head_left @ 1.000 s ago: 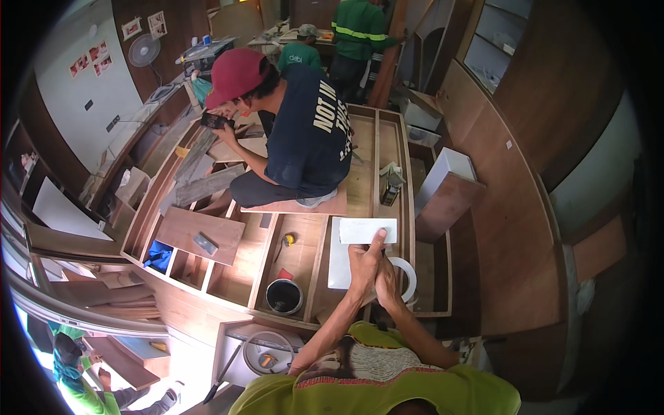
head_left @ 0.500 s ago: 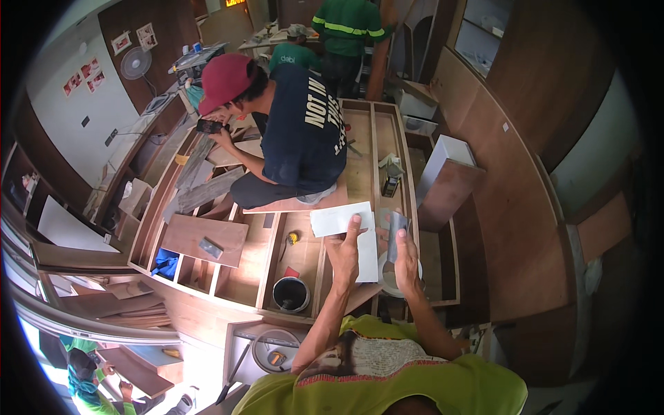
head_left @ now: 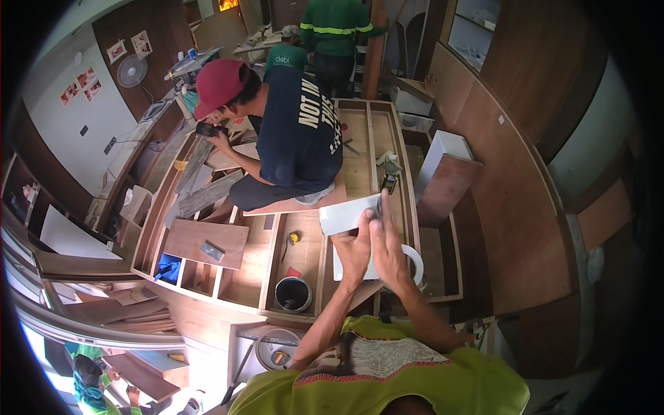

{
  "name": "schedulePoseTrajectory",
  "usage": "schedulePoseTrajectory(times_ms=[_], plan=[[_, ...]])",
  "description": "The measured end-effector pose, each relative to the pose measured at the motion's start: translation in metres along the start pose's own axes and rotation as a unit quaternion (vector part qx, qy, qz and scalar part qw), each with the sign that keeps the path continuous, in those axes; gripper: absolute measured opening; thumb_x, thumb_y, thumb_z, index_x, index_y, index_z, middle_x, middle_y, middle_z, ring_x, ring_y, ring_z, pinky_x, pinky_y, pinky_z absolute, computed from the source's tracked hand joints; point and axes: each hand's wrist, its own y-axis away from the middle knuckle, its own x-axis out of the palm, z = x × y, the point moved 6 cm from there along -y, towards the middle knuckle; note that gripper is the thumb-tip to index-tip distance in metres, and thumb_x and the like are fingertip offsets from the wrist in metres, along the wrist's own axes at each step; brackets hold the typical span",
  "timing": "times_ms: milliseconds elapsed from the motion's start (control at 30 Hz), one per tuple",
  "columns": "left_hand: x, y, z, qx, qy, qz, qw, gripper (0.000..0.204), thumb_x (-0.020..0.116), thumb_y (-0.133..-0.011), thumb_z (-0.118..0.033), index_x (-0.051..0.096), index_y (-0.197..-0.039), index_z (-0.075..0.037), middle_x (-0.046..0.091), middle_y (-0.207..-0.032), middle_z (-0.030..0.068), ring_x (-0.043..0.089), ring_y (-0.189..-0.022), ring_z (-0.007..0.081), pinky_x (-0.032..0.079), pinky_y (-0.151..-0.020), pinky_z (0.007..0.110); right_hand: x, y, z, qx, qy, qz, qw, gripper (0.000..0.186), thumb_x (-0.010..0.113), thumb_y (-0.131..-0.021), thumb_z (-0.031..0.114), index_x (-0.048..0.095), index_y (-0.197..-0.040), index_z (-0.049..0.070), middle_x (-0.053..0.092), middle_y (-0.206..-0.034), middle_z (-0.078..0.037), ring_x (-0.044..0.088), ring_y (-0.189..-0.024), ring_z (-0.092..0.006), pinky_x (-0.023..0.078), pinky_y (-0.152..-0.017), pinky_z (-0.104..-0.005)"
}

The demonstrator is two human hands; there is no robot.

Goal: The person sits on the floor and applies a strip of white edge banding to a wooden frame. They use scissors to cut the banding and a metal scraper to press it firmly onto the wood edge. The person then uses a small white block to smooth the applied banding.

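Observation:
My left hand (head_left: 354,250) is closed on a white rectangular board (head_left: 347,216), its thumb lying on the face. My right hand (head_left: 389,252) presses against the board's right end, beside the left thumb. It grips a flat grey metal scraper, now mostly hidden by the fingers. Below both hands lies another white piece (head_left: 338,266), partly covered by them. The rim of a white bucket (head_left: 417,266) shows just right of my right wrist.
A person in a red cap (head_left: 225,83) sits on the wooden frame (head_left: 266,277) ahead, holding a phone. Nearby are a black bucket (head_left: 293,294), a yellow tape measure (head_left: 294,238), a brown board (head_left: 197,238) with a metal plate (head_left: 212,250), and a white-sided box (head_left: 446,180).
My right hand has moved left and up with the scraper, meeting the board's end. The board in my left hand has shifted right and tilted.

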Motion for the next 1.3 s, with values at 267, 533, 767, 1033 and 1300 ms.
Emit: schedulePoseTrajectory(times_ms=[267, 533, 767, 1033, 1300], plan=[[0.001, -0.006, -0.007, 0.002, 0.009, -0.007, 1.0, 0.02, 0.062, -0.095, -0.014, 0.065, -0.104, 0.004, 0.067, -0.093, 0.0061, 0.061, -0.08, 0.0131, 0.05, -0.072, 0.028, 0.004, 0.006, 0.029, -0.072, 0.02, 0.005, 0.997, 0.063, 0.034, -0.104, 0.033, 0.014, -0.151, -0.002, 0.032, -0.148, -0.027, 0.033, -0.138, -0.0374, 0.027, -0.112, -0.0383], [-0.005, -0.005, -0.031, -0.013, 0.043, -0.04, 0.998, 0.015, 0.066, -0.092, -0.009, 0.065, -0.098, 0.005, 0.067, -0.092, 0.0072, 0.06, -0.084, 0.012, 0.049, -0.075, 0.027, 0.002, 0.002, 0.052, -0.089, -0.018, 0.042, 0.995, 0.063, 0.036, -0.103, 0.028, 0.011, -0.15, -0.007, 0.025, -0.15, -0.03, 0.024, -0.142, -0.0403, 0.021, -0.115, -0.0402], [-0.014, 0.018, -0.039, 0.109, -0.028, -0.059, 0.992, 0.017, 0.062, -0.094, -0.009, 0.065, -0.104, 0.004, 0.067, -0.098, 0.0075, 0.062, -0.082, 0.0113, 0.05, -0.07, 0.025, -0.001, -0.014, 0.082, -0.054, -0.134, 0.075, 0.987, 0.063, 0.036, -0.103, 0.025, 0.009, -0.15, -0.007, 0.024, -0.15, -0.03, 0.025, -0.141, -0.0393, 0.022, -0.114, -0.0404], [-0.011, 0.021, -0.054, 0.115, -0.028, -0.093, 0.989, 0.015, 0.06, -0.095, -0.006, 0.064, -0.104, 0.005, 0.067, -0.092, 0.005, 0.06, -0.08, 0.0103, 0.049, -0.07, 0.025, 0.003, -0.022, 0.086, -0.087, -0.123, 0.087, 0.985, 0.062, 0.037, -0.101, 0.02, 0.009, -0.151, -0.005, 0.026, -0.151, -0.026, 0.027, -0.14, -0.0387, 0.024, -0.114, -0.0406], [-0.015, 0.014, -0.048, 0.111, -0.029, -0.101, 0.988, 0.015, 0.059, -0.096, -0.008, 0.064, -0.103, 0.003, 0.067, -0.095, 0.0057, 0.061, -0.081, 0.0109, 0.05, -0.071, 0.025, 0.009, -0.031, 0.077, -0.107, -0.125, 0.075, 0.984, 0.061, 0.038, -0.101, 0.018, 0.01, -0.15, -0.006, 0.031, -0.147, -0.029, 0.032, -0.137, -0.041, 0.029, -0.111, -0.0398]])
